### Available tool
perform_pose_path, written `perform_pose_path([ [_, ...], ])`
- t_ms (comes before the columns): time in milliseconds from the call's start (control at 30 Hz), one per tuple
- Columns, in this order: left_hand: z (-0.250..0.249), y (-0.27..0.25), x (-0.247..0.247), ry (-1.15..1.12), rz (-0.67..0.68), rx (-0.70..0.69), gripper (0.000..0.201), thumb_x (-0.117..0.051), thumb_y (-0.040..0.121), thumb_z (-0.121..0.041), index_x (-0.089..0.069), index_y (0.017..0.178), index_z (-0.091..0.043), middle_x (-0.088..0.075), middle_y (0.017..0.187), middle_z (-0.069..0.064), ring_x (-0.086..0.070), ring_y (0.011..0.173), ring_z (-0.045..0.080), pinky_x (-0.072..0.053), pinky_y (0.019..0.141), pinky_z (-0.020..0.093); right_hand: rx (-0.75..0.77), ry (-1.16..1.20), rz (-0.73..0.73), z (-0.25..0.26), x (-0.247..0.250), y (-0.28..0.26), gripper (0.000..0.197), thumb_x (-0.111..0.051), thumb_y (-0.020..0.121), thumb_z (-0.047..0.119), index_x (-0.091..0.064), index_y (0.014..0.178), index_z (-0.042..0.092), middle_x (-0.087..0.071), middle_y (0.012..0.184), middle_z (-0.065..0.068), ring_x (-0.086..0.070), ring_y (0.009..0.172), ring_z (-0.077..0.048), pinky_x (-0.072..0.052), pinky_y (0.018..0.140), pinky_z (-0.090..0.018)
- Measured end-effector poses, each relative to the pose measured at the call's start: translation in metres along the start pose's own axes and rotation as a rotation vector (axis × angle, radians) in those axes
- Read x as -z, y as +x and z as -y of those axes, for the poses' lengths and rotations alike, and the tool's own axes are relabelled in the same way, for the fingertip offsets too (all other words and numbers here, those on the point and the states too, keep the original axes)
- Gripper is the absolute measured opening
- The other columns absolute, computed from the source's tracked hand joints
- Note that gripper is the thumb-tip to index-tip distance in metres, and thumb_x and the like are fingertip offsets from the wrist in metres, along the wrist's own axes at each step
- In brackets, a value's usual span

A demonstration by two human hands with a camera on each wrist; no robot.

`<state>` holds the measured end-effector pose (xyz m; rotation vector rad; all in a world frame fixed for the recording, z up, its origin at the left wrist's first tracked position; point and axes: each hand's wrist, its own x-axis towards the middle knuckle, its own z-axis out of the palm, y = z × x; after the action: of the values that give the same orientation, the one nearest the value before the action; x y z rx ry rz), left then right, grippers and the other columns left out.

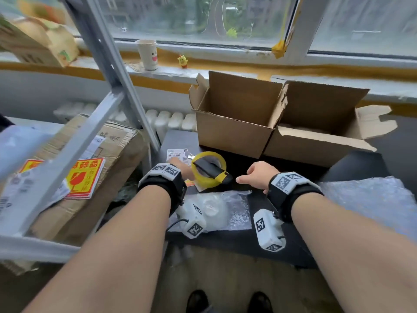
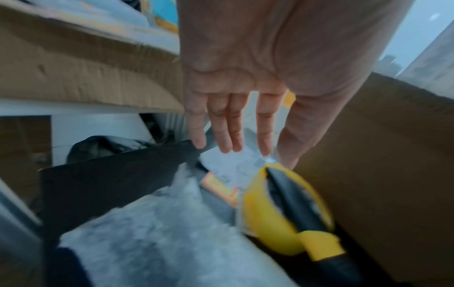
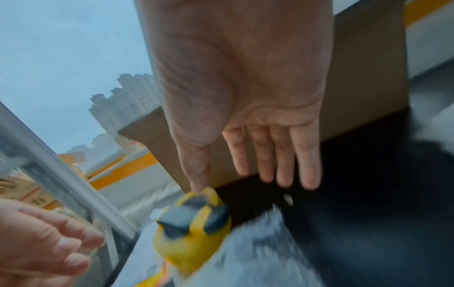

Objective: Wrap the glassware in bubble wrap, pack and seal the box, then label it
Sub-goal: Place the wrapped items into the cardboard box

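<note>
A bubble-wrapped glass [image 1: 212, 211] lies on the black table [image 1: 248, 242] between my wrists. Beyond it sits a yellow tape roll [image 1: 204, 180] [image 2: 270, 209] [image 3: 194, 233] with a black and yellow knife [image 1: 209, 169] lying through it. My left hand [image 1: 184, 169] [image 2: 236, 124] hovers left of the roll, its straight fingers over a white barcode label [image 1: 177, 153] [image 2: 230, 165]. Right of the roll, my right hand [image 1: 259, 175] [image 3: 258, 151] is spread, holding nothing, thumb pointing at the roll. Two open cardboard boxes [image 1: 232, 132] [image 1: 316, 147] stand behind.
A loose bubble wrap sheet [image 1: 372, 199] covers the table's right side. Red and yellow fragile stickers [image 1: 85, 177] lie on a big carton at left, under a grey metal frame [image 1: 108, 64]. A paper cup [image 1: 147, 54] stands on the windowsill.
</note>
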<state>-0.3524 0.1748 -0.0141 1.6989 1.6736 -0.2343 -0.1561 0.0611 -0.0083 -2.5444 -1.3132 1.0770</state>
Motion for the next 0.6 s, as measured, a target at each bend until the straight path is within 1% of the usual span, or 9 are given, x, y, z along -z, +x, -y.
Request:
perform_pose_path([
  [67,0.021,0.006,-0.007,0.043,0.011,0.029,0.034,-0.074,0.079,-0.028,-0.063,0.104,-0.008,-0.065,0.103,0.008,-0.064,0.103,0.026,-0.052,0.086,0.032,-0.059,0.005,0.022,-0.001,-0.021,0.001,0.07,-0.067,0.083,0.054,-0.052,0.129,0.003,-0.06,0.126,-0.012,-0.059,0.112,-0.027,-0.049,0.087,-0.033],
  [133,0.039,0.009,-0.014,0.036,0.049,0.064,0.046,-0.076,0.078,-0.034,-0.061,0.114,-0.01,-0.063,0.113,0.009,-0.062,0.104,0.026,-0.05,0.093,0.034,-0.116,0.028,0.065,-0.002,-0.039,0.003,0.087,-0.066,0.081,0.06,-0.04,0.138,-0.001,-0.054,0.133,-0.014,-0.056,0.118,-0.028,-0.046,0.088,-0.031],
  [200,0.052,0.011,-0.02,0.041,0.112,0.08,0.065,-0.078,0.075,-0.044,-0.056,0.127,-0.011,-0.06,0.123,0.01,-0.058,0.107,0.026,-0.046,0.094,0.031,-0.154,0.025,0.126,-0.001,-0.055,0.006,0.081,-0.064,0.081,0.062,-0.048,0.127,-0.002,-0.058,0.119,-0.014,-0.061,0.099,-0.023,-0.048,0.076,-0.031],
  [267,0.061,0.011,-0.027,0.076,0.191,0.091,0.079,-0.073,0.074,-0.057,-0.051,0.134,-0.01,-0.056,0.133,0.01,-0.055,0.116,0.026,-0.041,0.093,0.03,-0.19,0.049,0.152,-0.001,-0.069,0.009,0.061,-0.066,0.078,0.063,-0.055,0.095,0.005,-0.057,0.095,-0.007,-0.054,0.07,-0.014,-0.039,0.054,-0.025],
  [300,0.063,0.01,-0.029,0.097,0.225,0.098,0.084,-0.07,0.073,-0.063,-0.051,0.136,-0.011,-0.054,0.136,0.009,-0.054,0.118,0.026,-0.04,0.092,0.03,-0.208,0.068,0.15,-0.001,-0.074,0.01,0.06,-0.068,0.077,0.062,-0.053,0.091,0.006,-0.055,0.088,-0.004,-0.05,0.066,-0.013,-0.035,0.051,-0.024],
  [333,0.064,0.011,-0.032,0.109,0.247,0.098,0.088,-0.068,0.071,-0.068,-0.05,0.137,-0.013,-0.053,0.137,0.009,-0.054,0.118,0.026,-0.04,0.091,0.03,-0.217,0.086,0.14,0.0,-0.078,0.011,0.063,-0.07,0.075,0.062,-0.053,0.097,0.005,-0.054,0.084,-0.003,-0.051,0.069,-0.014,-0.034,0.05,-0.024],
  [433,0.064,0.013,-0.039,0.074,0.276,0.097,0.086,-0.072,0.069,-0.065,-0.052,0.135,-0.013,-0.057,0.132,0.011,-0.057,0.107,0.026,-0.044,0.085,0.03,-0.212,0.115,0.136,0.0,-0.085,0.017,0.081,-0.072,0.075,0.06,-0.051,0.124,-0.001,-0.055,0.097,-0.007,-0.057,0.085,-0.022,-0.043,0.058,-0.027],
  [500,0.063,0.017,-0.044,-0.01,0.297,0.123,0.081,-0.079,0.068,-0.055,-0.053,0.129,-0.008,-0.061,0.118,0.012,-0.062,0.1,0.027,-0.05,0.086,0.033,-0.226,0.164,0.146,-0.001,-0.088,0.021,0.081,-0.072,0.075,0.059,-0.051,0.125,-0.001,-0.058,0.101,-0.009,-0.059,0.086,-0.023,-0.047,0.065,-0.03],
  [600,0.061,0.019,-0.05,-0.056,0.296,0.125,0.08,-0.083,0.067,-0.047,-0.054,0.129,-0.006,-0.061,0.101,0.01,-0.062,0.091,0.028,-0.053,0.083,0.036,-0.254,0.259,0.152,-0.006,-0.097,0.028,0.074,-0.076,0.074,0.055,-0.057,0.12,0.001,-0.067,0.097,-0.009,-0.065,0.085,-0.022,-0.053,0.067,-0.032],
])
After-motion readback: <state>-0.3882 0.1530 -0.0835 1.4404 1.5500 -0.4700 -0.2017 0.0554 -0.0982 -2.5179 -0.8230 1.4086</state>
